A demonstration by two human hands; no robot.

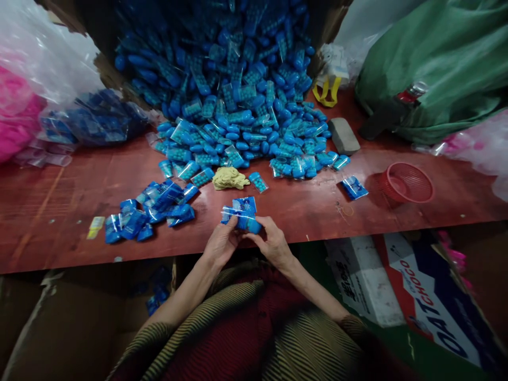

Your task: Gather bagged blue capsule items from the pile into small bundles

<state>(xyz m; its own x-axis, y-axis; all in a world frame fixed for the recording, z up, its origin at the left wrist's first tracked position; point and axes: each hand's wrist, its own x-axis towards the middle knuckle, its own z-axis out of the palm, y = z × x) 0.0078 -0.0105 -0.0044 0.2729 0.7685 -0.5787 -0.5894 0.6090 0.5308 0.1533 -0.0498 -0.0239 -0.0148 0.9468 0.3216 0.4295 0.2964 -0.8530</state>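
Both my hands meet at the near edge of a red table. My left hand and my right hand together grip a blue plastic item in a clear packet. A small pile of finished blue packets lies to the left of my hands. A big heap of blue plastic items in clear bags spills from a cardboard box at the back. A crumpled yellowish cloth sits just beyond my hands.
A red mesh basket stands at the right, a grey block behind it. A green sack fills the far right, clear bags with pink and blue goods the left. Cardboard boxes sit below the table.
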